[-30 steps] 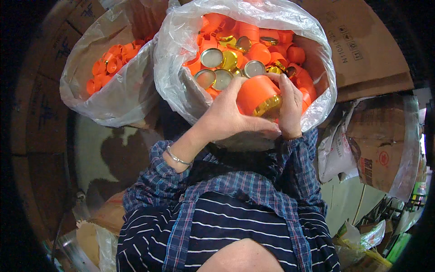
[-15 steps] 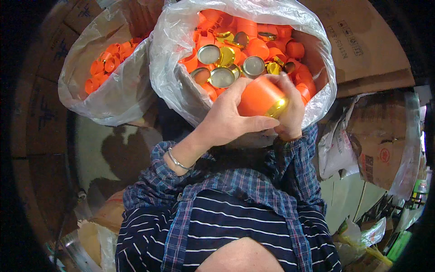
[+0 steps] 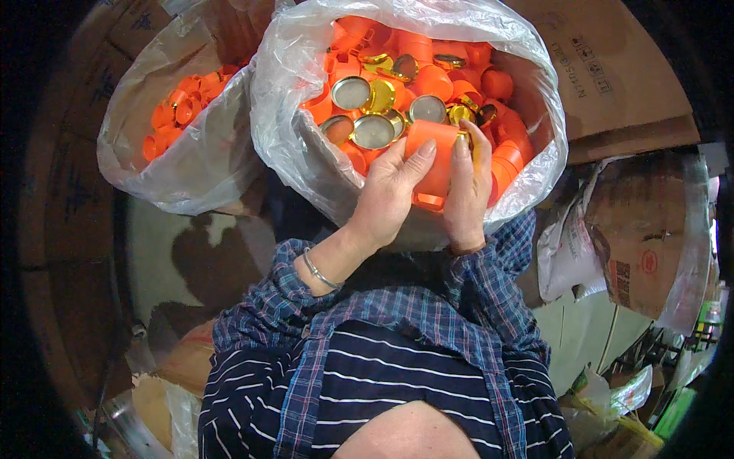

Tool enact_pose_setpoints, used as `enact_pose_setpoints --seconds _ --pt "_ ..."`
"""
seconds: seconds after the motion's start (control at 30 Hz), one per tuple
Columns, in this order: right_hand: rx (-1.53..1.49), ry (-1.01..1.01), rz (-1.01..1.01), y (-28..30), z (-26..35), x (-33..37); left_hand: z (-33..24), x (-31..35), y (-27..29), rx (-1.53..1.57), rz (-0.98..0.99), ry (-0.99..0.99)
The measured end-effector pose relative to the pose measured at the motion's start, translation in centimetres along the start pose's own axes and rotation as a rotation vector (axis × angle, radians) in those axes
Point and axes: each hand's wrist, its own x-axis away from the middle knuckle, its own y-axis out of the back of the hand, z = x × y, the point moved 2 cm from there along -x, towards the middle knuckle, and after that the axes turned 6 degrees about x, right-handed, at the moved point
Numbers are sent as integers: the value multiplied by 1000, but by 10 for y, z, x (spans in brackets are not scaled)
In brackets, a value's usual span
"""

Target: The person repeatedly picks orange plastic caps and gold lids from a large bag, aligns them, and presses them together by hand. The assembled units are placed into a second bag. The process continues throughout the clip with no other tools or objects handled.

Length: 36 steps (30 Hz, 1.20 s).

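Just above the near rim of the big plastic bag, my left hand (image 3: 390, 187) is closed round an orange plastic cup (image 3: 434, 162), with the thumb lying along its side. The cup lies on its side, and a small orange loop shows at its lower edge. My right hand (image 3: 468, 180) covers the cup's right end with fingers bent over it; a bit of gold shows between those fingers. Behind the hands, the bag (image 3: 287, 99) holds many orange cups (image 3: 417, 46) and loose round metal lids (image 3: 375, 131), gold outside and silvery inside.
To the left stands a second clear plastic bag (image 3: 183, 180) with more orange pieces (image 3: 183, 99) in it. Cardboard (image 3: 619, 76) rises at the right rear. A brown carton (image 3: 642, 229) with white plastic sheeting (image 3: 564, 249) lies at the right, and odds and ends lie at the lower right.
The cup has turned in my hands, its gold end now mostly hidden by my right fingers. My left thumb has moved up onto the cup's side, and both hands have shifted slightly.
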Motion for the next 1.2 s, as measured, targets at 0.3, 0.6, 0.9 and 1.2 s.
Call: enact_pose_setpoints --seconds 0.3,0.6,0.9,1.2 --pt "369 536 -43 -7 24 -9 5 6 13 201 -180 79" --pt "465 131 727 -20 15 -94 -235 -16 67 -1515 -623 -896" --pt "1149 41 1210 -110 -95 -52 -136 18 125 -744 -424 -365" --pt "640 34 1234 -119 -131 -46 -103 10 92 -581 -333 -303"
